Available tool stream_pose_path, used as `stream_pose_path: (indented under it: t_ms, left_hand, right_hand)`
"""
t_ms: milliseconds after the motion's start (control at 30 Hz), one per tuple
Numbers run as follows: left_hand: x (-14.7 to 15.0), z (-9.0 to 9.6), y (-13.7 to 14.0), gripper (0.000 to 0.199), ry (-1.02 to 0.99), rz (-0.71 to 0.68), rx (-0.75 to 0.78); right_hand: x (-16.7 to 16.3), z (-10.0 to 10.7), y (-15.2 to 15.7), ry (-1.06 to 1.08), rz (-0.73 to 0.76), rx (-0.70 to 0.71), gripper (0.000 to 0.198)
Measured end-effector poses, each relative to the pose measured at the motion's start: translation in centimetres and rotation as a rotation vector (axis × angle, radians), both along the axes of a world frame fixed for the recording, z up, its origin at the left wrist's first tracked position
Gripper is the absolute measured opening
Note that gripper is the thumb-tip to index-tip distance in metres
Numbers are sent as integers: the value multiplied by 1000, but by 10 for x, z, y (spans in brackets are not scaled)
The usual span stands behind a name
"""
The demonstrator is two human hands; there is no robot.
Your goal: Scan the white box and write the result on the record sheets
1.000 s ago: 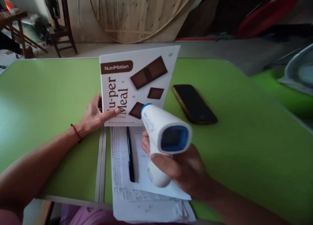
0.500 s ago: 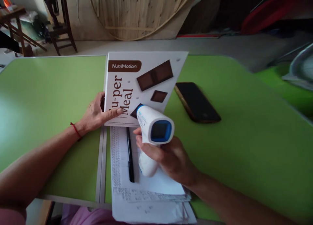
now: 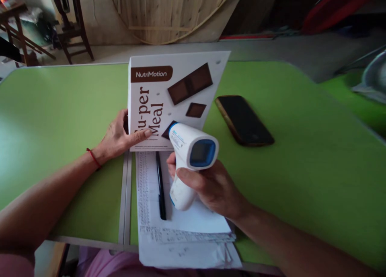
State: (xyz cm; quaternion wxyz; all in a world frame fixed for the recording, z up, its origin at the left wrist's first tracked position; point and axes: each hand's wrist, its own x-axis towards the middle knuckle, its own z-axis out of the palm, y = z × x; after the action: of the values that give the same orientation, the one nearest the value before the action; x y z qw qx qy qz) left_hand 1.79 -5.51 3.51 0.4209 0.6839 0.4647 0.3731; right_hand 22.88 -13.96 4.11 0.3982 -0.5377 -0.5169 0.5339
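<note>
My left hand (image 3: 120, 133) grips a white cardboard box (image 3: 181, 78) by its lower left corner, thumb across the front and the other fingers hidden behind. Brown lettering and pictures of chocolate-coloured bars cover the box, which is tilted up towards me. My right hand (image 3: 211, 186) is wrapped round the handle of a white and blue infrared thermometer (image 3: 193, 146). Its nose points at the lower part of the box, and its dark display faces me. Beneath the thermometer lies a stack of papers (image 3: 202, 222) with handwriting, and a black pen (image 3: 161, 188) rests on top.
A dark smartphone (image 3: 245, 120) in a brown case lies right of the box on the green table (image 3: 301, 168). A metal seam (image 3: 125, 204) runs across the tabletop. Beyond the table stand a wooden chair (image 3: 72, 33) and a round wooden panel (image 3: 171, 11).
The thermometer in my right hand has shifted slightly up and to the right, turning a little. My left hand keeps its hold on the box. The whole view has tilted slightly.
</note>
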Motion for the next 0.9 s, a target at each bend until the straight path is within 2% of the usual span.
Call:
stream_pose_path:
  t_ms: [200,467,900]
  left_hand:
    - [0,-1,0,80,11,-1,1]
    - [-1,-5,3,71,-16,-35,42]
    - [0,-6,4,75,-22,-37,41]
  right_hand:
    - [0,0,0,21,23,62,27]
    - [1,1,1,23,1,87,24]
    - [1,-4,1,59,63,97,17]
